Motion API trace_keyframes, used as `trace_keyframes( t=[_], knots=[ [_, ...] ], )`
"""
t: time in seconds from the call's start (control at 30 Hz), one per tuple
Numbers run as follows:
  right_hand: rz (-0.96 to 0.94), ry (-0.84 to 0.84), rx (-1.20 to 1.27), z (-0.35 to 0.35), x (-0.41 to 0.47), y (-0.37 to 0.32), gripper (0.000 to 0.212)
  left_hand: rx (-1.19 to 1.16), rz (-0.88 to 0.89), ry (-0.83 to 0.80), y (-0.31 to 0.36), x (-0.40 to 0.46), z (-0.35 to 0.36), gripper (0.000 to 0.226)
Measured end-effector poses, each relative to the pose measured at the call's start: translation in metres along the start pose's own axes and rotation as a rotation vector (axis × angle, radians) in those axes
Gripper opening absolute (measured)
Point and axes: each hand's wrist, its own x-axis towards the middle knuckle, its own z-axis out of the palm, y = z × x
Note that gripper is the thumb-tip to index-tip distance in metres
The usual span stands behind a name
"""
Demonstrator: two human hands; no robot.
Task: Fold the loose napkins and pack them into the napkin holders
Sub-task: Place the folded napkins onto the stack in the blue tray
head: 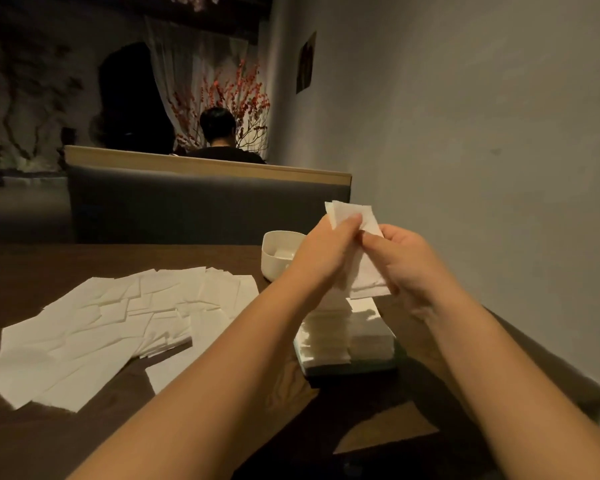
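Both hands hold one white napkin (368, 271) upright above the table. My left hand (321, 252) pinches its upper part, and my right hand (407, 261) pinches it just beside, fingers curled on the paper. Below them stand two stacks of folded napkins (326, 332) on a dark square holder (354, 370). Several loose unfolded napkins (111, 323) lie spread over the left half of the dark wooden table (84, 438). A white round napkin holder (274, 258) stands behind my left hand.
A grey wall (482, 168) runs close along the table's right edge. A dark padded bench back (194, 206) faces me across the table, with a person (222, 140) seated behind it, back turned.
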Motion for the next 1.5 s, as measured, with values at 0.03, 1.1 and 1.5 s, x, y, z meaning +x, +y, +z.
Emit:
trace_keyframes(
  t=[0.03,1.1,1.5],
  knots=[
    [0.040,0.000,0.048,-0.005,0.002,0.003,0.017,0.084,0.009,0.033,-0.002,0.004,0.002,0.016],
    [-0.369,0.042,-0.514,0.034,0.011,0.005,0.008,0.223,0.117,0.267,-0.056,-0.004,-0.066,0.010],
    [-0.242,-0.232,-0.615,0.165,0.008,0.021,0.012,0.603,-0.113,0.230,-0.064,-0.037,-0.177,0.015]
  ],
)
